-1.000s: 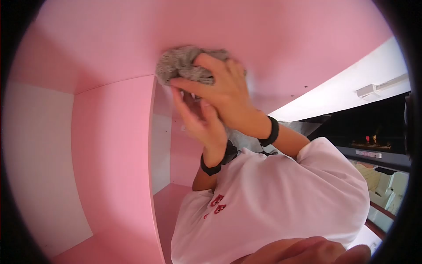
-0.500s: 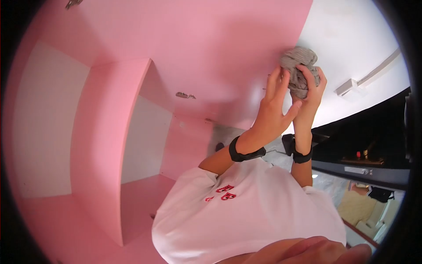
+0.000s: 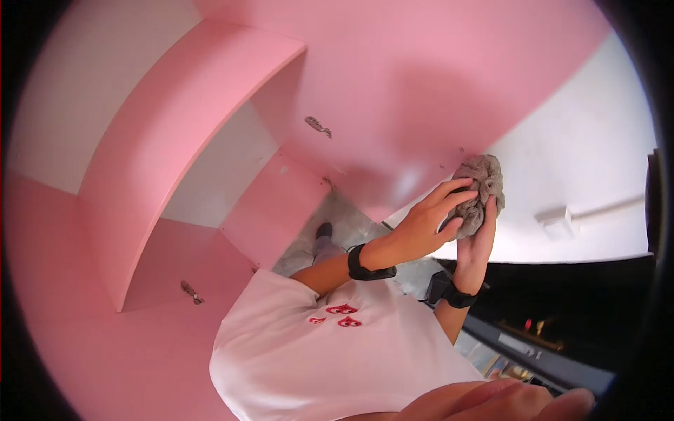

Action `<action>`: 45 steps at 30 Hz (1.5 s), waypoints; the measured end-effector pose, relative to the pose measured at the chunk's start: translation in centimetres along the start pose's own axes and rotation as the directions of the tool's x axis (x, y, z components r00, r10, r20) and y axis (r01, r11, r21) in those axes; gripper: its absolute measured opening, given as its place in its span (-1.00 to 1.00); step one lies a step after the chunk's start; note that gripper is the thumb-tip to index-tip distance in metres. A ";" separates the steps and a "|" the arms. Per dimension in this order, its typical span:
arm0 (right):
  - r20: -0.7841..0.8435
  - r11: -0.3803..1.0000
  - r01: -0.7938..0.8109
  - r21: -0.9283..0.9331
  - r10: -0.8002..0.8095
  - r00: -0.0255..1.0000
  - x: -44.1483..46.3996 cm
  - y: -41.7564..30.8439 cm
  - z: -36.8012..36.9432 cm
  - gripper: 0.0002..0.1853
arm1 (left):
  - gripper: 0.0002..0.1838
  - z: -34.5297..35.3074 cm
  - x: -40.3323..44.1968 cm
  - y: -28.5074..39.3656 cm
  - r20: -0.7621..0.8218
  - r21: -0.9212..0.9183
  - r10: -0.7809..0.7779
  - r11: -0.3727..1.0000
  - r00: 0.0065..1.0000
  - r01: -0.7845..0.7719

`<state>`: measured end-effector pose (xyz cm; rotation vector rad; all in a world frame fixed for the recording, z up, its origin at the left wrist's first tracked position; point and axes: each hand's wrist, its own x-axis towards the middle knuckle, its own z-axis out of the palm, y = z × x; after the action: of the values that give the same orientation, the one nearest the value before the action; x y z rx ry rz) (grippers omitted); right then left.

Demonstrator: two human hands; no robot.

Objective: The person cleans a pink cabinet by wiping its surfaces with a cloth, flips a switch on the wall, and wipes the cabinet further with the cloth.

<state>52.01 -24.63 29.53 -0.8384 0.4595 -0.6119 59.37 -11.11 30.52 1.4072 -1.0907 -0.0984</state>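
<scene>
A crumpled grey cloth (image 3: 484,184) is bunched into a wad between my two hands, in front of the edge where a pink panel meets a white surface. My left hand (image 3: 430,219) lies against its left side, fingers curled over the folds and thumb beneath. From below and the right, my right hand (image 3: 479,242) supports the wad, with a finger up along its side; the rest of that hand is partly hidden. Black bands circle both wrists.
A pink cabinet stands open at left, with a curved-looking divider (image 3: 189,91) and metal hinges (image 3: 318,127) on its panels. A white box-like fitting (image 3: 556,222) is at right. Below it lies a dark unit (image 3: 562,298). Grey floor (image 3: 302,245) shows beside my foot.
The view has turned, and the hands and cloth now appear lower. My left fingers have moved onto the cloth from beside it. The wad looks more tightly bunched.
</scene>
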 end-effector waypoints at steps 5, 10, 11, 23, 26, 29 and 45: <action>-0.069 0.997 0.053 -0.048 -0.057 0.996 2.2 2.1 6.2 -0.44 | -0.41 -4.9 -0.1 -0.9 -0.023 -0.048 -0.156 0.987 0.987 0.155; -0.122 0.990 0.140 0.020 -0.137 0.983 3.0 4.4 11.1 -0.38 | -0.39 -7.7 0.5 -2.8 -0.098 -0.054 -0.110 0.993 0.989 0.105; -0.089 0.994 0.111 -0.009 -0.111 0.990 3.5 4.9 12.4 -0.37 | -0.38 -8.5 0.6 -3.0 -0.119 -0.100 -0.136 0.987 0.984 0.124; 0.235 0.995 -0.095 0.010 0.090 0.968 9.9 13.1 26.4 -0.31 | -0.36 -22.3 1.9 -7.5 -0.309 0.148 0.056 0.989 0.949 -0.010; 0.234 0.997 -0.057 0.050 0.044 0.971 11.4 12.8 26.3 -0.32 | -0.31 -20.7 3.1 -8.4 -0.353 0.267 0.074 0.963 0.933 0.025; 0.252 0.993 -0.117 -0.033 0.122 0.960 11.2 14.0 26.0 -0.32 | -0.31 -18.8 1.4 -9.8 -0.406 0.277 0.019 0.955 0.914 0.104; 0.140 0.925 -0.150 0.348 0.107 0.984 8.7 -1.3 6.4 -0.39 | -0.51 2.0 6.1 -7.7 -0.412 -0.035 0.100 0.992 0.906 -0.125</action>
<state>61.81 -27.58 33.19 -0.4884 0.2799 -0.5005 65.51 -18.35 27.18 1.2350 -0.8071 0.2389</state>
